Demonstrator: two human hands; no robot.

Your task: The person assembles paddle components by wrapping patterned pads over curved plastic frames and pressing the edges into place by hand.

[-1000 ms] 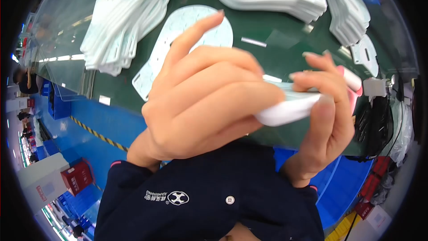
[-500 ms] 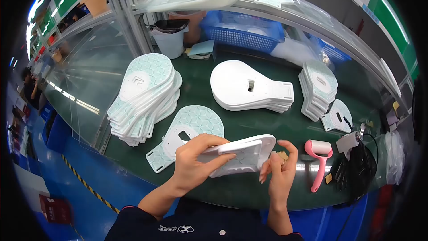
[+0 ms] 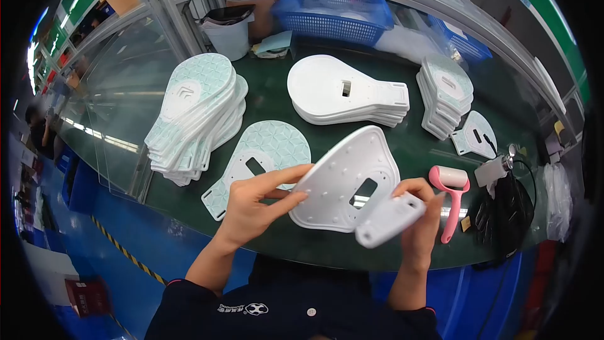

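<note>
Above the near table edge I hold a white paddle-shaped plastic panel (image 3: pixel 336 189), tilted, with small bumps and a dark slot on the face I see. My left hand (image 3: pixel 255 204) pinches its wide rounded end at the left edge. Around the narrow end, my right hand (image 3: pixel 420 214) is closed, its fingertips on the upper edge. Behind my left hand a panel with a pale green geometric pattern (image 3: pixel 277 141) lies on the table, partly covered by that hand. Farther back sits a stack of white panels (image 3: pixel 321 88), slots facing up.
Patterned panels (image 3: pixel 201 97) are stacked at the left, others (image 3: pixel 447 88) at the right beside a single panel (image 3: pixel 475 135). A pink-handled roller (image 3: pixel 452 204) and a metal-tipped tool (image 3: pixel 494 170) lie near my right hand. A blue basket (image 3: pixel 333 16) and a bin (image 3: pixel 228 34) stand behind.
The panel has turned from nearly edge-on to show its bumpy white face. My right hand, earlier apart with fingers spread, has closed on the narrow end. The view has tilted downward.
</note>
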